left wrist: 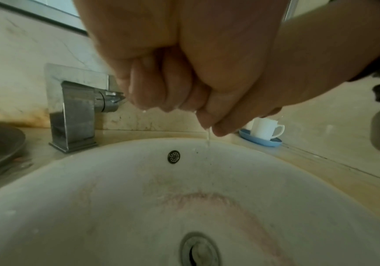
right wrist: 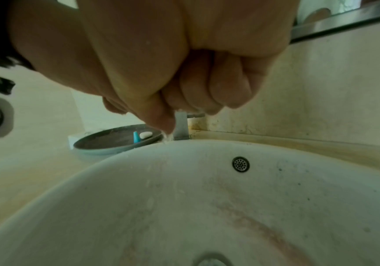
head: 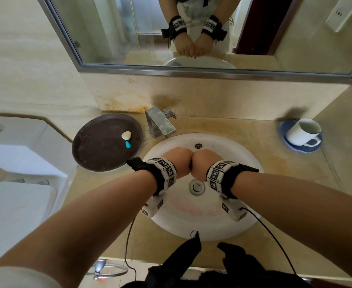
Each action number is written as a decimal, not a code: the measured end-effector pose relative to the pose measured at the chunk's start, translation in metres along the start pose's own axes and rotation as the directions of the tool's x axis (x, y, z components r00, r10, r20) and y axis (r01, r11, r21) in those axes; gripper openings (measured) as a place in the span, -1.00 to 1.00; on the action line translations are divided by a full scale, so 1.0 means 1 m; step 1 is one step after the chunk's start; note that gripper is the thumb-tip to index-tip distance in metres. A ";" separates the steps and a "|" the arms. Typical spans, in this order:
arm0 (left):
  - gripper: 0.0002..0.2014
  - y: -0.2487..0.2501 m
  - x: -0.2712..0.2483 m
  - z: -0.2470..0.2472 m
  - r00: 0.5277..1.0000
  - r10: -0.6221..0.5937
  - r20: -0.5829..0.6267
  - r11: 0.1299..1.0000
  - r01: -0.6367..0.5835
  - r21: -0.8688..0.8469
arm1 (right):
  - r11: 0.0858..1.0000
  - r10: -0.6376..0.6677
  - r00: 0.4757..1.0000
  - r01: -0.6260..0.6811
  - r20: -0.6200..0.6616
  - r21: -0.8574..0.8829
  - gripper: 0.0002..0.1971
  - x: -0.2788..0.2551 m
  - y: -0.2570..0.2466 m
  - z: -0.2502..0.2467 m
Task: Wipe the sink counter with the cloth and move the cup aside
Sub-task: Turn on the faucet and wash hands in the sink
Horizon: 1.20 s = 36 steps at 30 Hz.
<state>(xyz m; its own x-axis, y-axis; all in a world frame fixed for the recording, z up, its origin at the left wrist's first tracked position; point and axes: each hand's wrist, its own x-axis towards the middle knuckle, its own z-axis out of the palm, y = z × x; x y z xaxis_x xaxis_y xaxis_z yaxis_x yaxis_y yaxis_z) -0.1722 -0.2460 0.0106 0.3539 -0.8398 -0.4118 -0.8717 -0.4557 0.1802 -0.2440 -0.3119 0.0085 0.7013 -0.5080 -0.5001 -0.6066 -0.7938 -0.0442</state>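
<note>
My left hand (head: 176, 162) and right hand (head: 207, 163) are both balled into fists, pressed knuckle to knuckle over the white sink basin (head: 212, 231). The cloth stays squeezed inside them, almost wholly hidden. In the left wrist view, water trickles down from under the curled fingers (left wrist: 161, 90) into the bowl. The right wrist view shows the right fist (right wrist: 207, 86) dripping too. The white cup (head: 302, 132) stands upright on a blue saucer (head: 283, 129) at the counter's far right corner, well away from both hands; it also appears in the left wrist view as the cup (left wrist: 266, 128).
A steel faucet (head: 160, 121) stands behind the basin. A round brown tray (head: 100, 156) with a white soap (head: 126, 135) and a small blue piece (head: 127, 144) lies left of it. A toilet (head: 15, 163) is at the left, a mirror (head: 191, 28) above, and dark clothing (head: 191, 258) at the front edge.
</note>
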 end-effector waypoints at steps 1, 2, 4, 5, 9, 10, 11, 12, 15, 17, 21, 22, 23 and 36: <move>-0.85 -0.004 0.000 0.002 1.000 0.009 -0.017 1.000 -0.010 -0.025 | 1.000 0.010 1.000 -0.010 0.000 0.000 -0.85 0.001 0.000 0.000; -0.83 -0.009 -0.001 0.005 0.999 0.016 -0.028 0.998 -0.017 -0.059 | 1.000 -0.004 1.000 0.004 -0.004 0.010 -0.87 0.003 0.000 0.000; -0.73 -0.018 -0.004 0.012 0.999 0.017 -0.038 0.985 -0.023 -0.172 | 0.995 -0.073 0.997 0.073 -0.006 0.072 -0.87 0.007 0.003 -0.002; -0.69 -0.022 -0.006 0.015 0.999 0.004 -0.045 0.967 -0.016 -0.254 | 0.989 -0.100 0.995 0.100 -0.003 0.112 -0.82 0.008 0.005 -0.004; -0.62 -0.038 -0.011 0.015 0.996 -0.062 -0.058 0.902 0.031 -0.430 | 0.945 -0.147 0.988 0.155 -0.049 0.288 -0.58 0.012 0.007 -0.007; -0.63 -0.042 -0.012 0.013 0.994 -0.080 -0.071 0.902 0.042 -0.431 | 0.927 -0.157 0.986 0.164 -0.048 0.338 -0.53 0.013 0.006 -0.008; -0.65 -0.045 -0.013 0.012 0.990 -0.107 -0.096 0.896 0.054 -0.440 | 0.905 -0.168 0.984 0.175 -0.050 0.387 -0.51 0.013 0.004 -0.008; -0.64 -0.049 -0.014 0.010 0.983 -0.133 -0.128 0.882 0.058 -0.468 | 0.888 -0.173 0.983 0.182 -0.059 0.422 -0.55 0.014 0.003 -0.008; -0.49 -0.057 -0.016 0.007 0.971 -0.194 -0.143 0.792 0.069 -0.606 | 0.875 -0.160 0.975 0.211 -0.152 0.436 -0.84 0.018 0.000 -0.012; -0.46 -0.061 -0.019 0.006 0.967 -0.216 -0.136 0.707 0.059 -0.705 | 0.883 -0.137 0.971 0.209 -0.194 0.420 -0.92 0.021 -0.004 -0.014; -0.49 -0.069 -0.025 0.003 0.938 -0.314 -0.143 0.544 0.055 -0.838 | 0.809 -0.159 0.974 0.223 -0.162 0.544 -0.87 0.022 -0.011 -0.017; -0.49 -0.072 -0.026 0.003 0.937 -0.330 -0.112 0.471 0.060 -0.880 | 0.804 -0.174 0.971 0.237 -0.164 0.546 -0.87 0.022 -0.014 -0.018; -0.49 -0.076 -0.027 0.002 0.940 -0.334 -0.075 0.389 0.065 -0.919 | 0.809 -0.190 0.967 0.254 -0.172 0.531 -0.90 0.022 -0.017 -0.018; -0.82 -0.129 -0.049 0.010 0.863 -0.467 -0.192 0.404 0.015 -0.915 | 0.683 -0.272 0.949 0.308 -0.161 0.663 -0.59 0.036 -0.080 -0.019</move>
<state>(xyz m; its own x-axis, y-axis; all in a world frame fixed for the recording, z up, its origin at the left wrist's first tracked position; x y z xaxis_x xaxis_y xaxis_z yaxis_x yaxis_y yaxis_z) -0.0805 -0.1428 -0.0012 0.7776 -0.5688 -0.2678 -0.0371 -0.4667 0.8836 -0.1630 -0.2726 0.0105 0.8907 -0.3199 -0.3230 -0.4459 -0.4770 -0.7574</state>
